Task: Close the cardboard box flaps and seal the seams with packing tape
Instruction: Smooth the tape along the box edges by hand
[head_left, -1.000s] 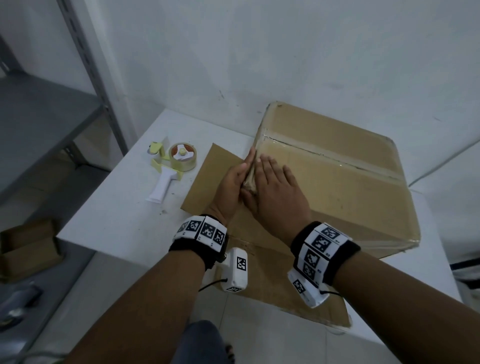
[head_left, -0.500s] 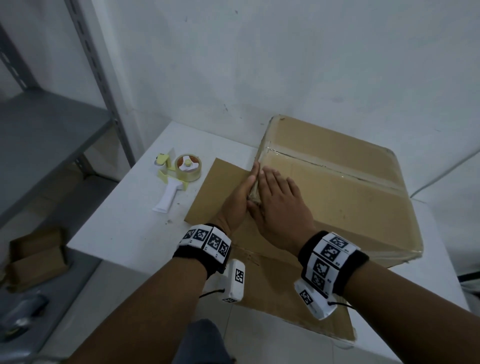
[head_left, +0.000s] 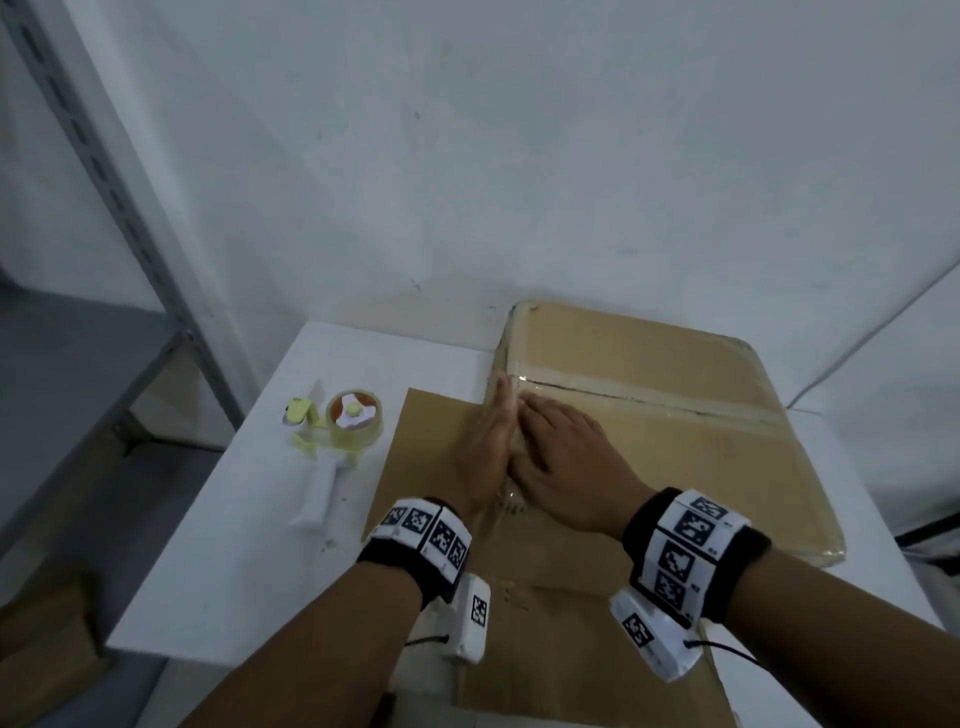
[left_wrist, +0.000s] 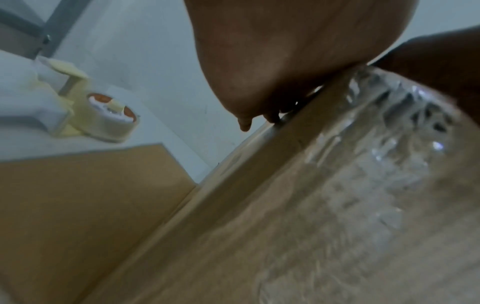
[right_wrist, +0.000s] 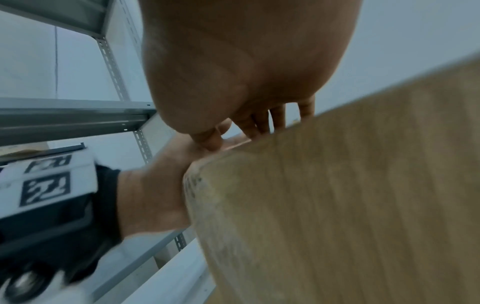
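Observation:
A closed cardboard box (head_left: 675, 467) lies on the white table (head_left: 249, 545), clear tape shining along its top seam (head_left: 649, 402) and left edge. My left hand (head_left: 488, 441) presses flat, fingers straight, against the box's left side. My right hand (head_left: 556, 452) lies flat on the top beside that edge, fingers straight. In the left wrist view, wrinkled clear tape (left_wrist: 389, 154) covers the box side under the left hand (left_wrist: 272, 61). The right wrist view shows the right hand's fingers (right_wrist: 262, 123) on the box top (right_wrist: 363, 185), touching the left hand (right_wrist: 155, 185).
A tape dispenser (head_left: 343, 431) with a white handle lies on the table left of the box. A flat cardboard sheet (head_left: 421, 457) lies under the box's left side. A grey metal shelf (head_left: 78, 364) stands at the left; smaller cardboard (head_left: 41, 649) sits on the floor.
Both hands have slid farther along the box's left edge toward the top seam, staying flat against it. The head camera has tilted up.

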